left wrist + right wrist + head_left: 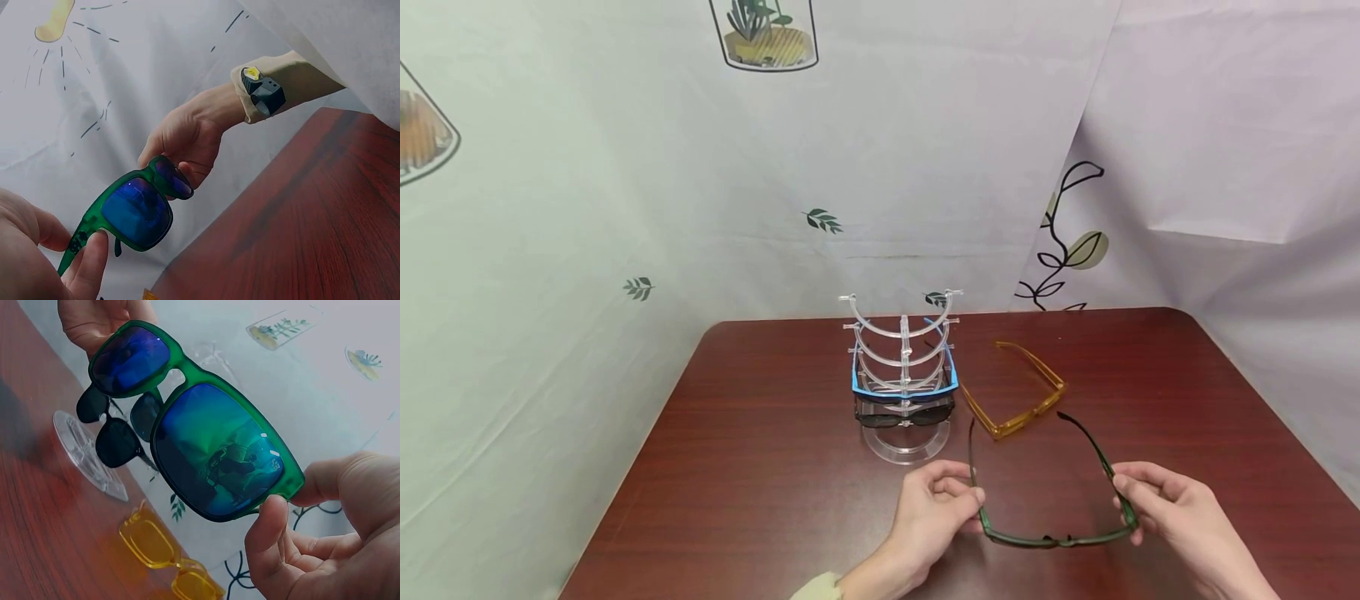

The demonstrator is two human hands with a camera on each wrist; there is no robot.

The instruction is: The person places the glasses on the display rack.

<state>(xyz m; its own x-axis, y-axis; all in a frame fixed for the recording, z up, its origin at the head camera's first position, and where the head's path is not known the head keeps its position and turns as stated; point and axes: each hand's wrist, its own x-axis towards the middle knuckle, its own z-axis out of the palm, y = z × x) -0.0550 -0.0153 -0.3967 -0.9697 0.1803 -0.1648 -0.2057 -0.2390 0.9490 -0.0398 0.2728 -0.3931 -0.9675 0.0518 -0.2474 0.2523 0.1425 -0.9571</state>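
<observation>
1. Our left hand (929, 510) and right hand (1176, 508) each pinch the unfolded green-framed sunglasses with blue mirrored lenses (215, 447) near a hinge.
2. We hold them above the reddish-brown wood-grain table's (745, 467) near side.
3. Beyond lie translucent yellow glasses (159, 547), just right of a clear plastic display rack (906, 335) carrying blue-framed glasses (880, 394) and, below, black sunglasses (932, 415).

A hand could pass over the desk (737, 467) left of the clear stand (906, 352), or right of the yellow glasses (1017, 422). Those glasses lie just beside the stand, crowding its right side. Blue glasses (880, 394) and black sunglasses (932, 415) obstruct its lower arms. Green sunglasses (1093, 539) span the gap between left hand (928, 512) and right hand (1180, 508). Cloth (955, 167) bounds the far edge.
</observation>
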